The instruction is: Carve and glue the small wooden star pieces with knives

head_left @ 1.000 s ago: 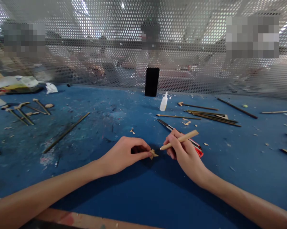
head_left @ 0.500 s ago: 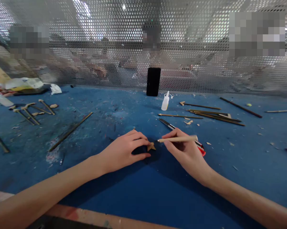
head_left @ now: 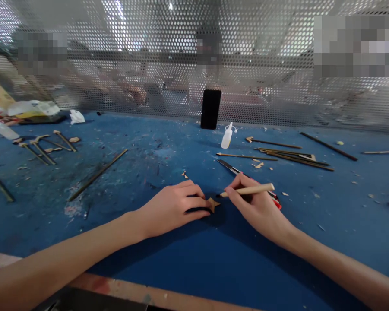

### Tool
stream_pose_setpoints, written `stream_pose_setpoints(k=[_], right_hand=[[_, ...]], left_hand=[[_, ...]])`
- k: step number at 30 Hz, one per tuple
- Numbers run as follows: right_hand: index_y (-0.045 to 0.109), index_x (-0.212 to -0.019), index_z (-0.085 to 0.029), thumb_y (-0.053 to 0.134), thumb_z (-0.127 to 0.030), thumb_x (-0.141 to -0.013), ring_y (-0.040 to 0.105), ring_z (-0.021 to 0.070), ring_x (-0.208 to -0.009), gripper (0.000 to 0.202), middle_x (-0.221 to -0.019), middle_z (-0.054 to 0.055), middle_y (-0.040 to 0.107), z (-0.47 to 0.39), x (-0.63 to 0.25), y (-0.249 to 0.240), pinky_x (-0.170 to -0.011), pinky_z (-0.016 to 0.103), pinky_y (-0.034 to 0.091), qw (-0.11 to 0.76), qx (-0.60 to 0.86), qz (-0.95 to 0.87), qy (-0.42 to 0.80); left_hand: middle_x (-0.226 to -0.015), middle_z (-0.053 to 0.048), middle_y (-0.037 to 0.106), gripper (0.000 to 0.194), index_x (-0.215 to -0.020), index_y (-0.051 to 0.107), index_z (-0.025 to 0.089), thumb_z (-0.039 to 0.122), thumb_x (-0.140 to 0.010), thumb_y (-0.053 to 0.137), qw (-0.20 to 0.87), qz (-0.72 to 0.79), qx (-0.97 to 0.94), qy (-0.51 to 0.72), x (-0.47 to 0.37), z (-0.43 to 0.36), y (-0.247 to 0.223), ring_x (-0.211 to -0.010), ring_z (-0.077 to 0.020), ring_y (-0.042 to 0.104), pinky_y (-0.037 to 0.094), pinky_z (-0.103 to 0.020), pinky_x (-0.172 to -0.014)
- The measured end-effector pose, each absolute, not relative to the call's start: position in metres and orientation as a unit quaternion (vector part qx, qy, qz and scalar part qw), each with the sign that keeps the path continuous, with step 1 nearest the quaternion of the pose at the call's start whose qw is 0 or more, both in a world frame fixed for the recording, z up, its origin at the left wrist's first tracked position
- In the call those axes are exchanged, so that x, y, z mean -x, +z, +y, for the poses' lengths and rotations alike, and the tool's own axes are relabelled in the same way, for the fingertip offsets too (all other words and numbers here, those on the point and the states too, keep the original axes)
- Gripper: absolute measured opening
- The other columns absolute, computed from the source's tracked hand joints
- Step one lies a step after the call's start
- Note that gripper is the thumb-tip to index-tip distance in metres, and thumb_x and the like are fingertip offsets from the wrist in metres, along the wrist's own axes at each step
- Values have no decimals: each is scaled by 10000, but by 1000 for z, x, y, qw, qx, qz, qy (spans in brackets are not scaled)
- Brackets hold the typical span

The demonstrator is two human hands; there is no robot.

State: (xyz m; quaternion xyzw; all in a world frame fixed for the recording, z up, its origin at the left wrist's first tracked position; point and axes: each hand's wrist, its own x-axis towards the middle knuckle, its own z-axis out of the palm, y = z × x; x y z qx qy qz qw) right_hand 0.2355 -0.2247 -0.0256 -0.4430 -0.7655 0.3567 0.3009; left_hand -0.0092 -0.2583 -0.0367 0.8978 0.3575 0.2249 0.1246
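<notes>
My left hand (head_left: 176,209) rests low over the blue table, its fingertips closed on a small tan, pointed piece of thin wood (head_left: 213,204). Part of that piece is hidden under the fingers. In my right hand (head_left: 251,201) is a pale wooden-handled tool (head_left: 254,189), pinched like a pen. Its narrow dark tip points left, just above the wood piece and apart from it. Partly beneath my right hand lies a red and black utility knife (head_left: 228,166), blade toward the upper left.
Beyond my hands stand a white glue bottle (head_left: 226,137) and a black phone (head_left: 210,109) before a perforated metal screen (head_left: 168,101). Thin dark sticks (head_left: 298,160) lie to the right. A single stick (head_left: 99,175) and several hammer-shaped pieces (head_left: 40,151) lie left. Wood scraps are scattered about.
My left hand and the wood piece have shifted slightly right and down. The tool's tip now angles lower, near the piece. Small scraps behind my left hand have come into view.
</notes>
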Motion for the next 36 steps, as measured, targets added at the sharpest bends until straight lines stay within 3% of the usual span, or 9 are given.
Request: stream_pose_setpoints(k=[7, 16, 24, 30, 33, 35, 36], right_hand=[[443, -789, -242, 445, -397, -1066, 447, 124, -542, 317, -615, -45, 535, -226, -236, -26, -540, 282, 366, 266, 435, -765, 394], [432, -811, -244, 439, -384, -1070, 470, 126, -592, 295, -642, -58, 526, -225, -236, -31, -578, 268, 384, 251, 434, -778, 378], [393, -804, -243, 432, -335, -1048, 376, 133, -592, 264, -678, -51, 431, -221, -229, -14, -568, 267, 352, 180, 408, -855, 263], [418, -883, -238, 392, -262, -1048, 511, 129, -605, 168, -752, -18, 587, -215, -222, 1, -557, 259, 384, 105, 324, -882, 326], [458, -889, -222, 410, -279, -1050, 547, 129, -637, 178, -781, -1, 611, -208, -223, -1, -597, 268, 425, 130, 279, -903, 301], [495, -888, -211, 402, -289, -1048, 530, 136, -634, 200, -771, 5, 596, -205, -225, -2, -595, 284, 438, 154, 241, -924, 252], [513, -885, -209, 387, -281, -1044, 532, 144, -649, 215, -780, 13, 597, -204, -227, -1, -600, 293, 450, 162, 221, -934, 230]], left_hand=[[-1135, -37, 702, 179, -1087, 740, 199, 248, -1037, 574, 145, 358, -890, 242, 1, -261, -38, -1064, -184, 631, 517, -322, -972], [-1120, -12, 737, 158, -1064, 732, 184, 225, -1031, 584, 133, 349, -890, 260, 0, -261, -39, -1033, -179, 656, 536, -321, -943], [-1113, -12, 731, 143, -1094, 711, 194, 223, -1028, 587, 128, 342, -893, 262, 0, -261, -43, -1024, -180, 649, 521, -325, -944], [-1044, -31, 686, 95, -1010, 619, 184, 277, -993, 608, 228, 436, -779, 388, -5, -261, -24, -910, -152, 639, 523, -294, -852], [-1162, -61, 660, 192, -1064, 606, 197, 360, -1047, 506, 306, 426, -701, 484, -26, -256, 9, -1031, -172, 624, 512, -299, -900], [-1035, -52, 672, 336, -953, 637, 192, 421, -1077, 424, 397, 390, -673, 487, -46, -250, 34, -980, -165, 622, 502, -277, -849], [-882, -31, 650, 422, -849, 637, 185, 427, -1086, 385, 449, 364, -675, 459, -55, -246, 44, -851, -145, 611, 490, -260, -774]])
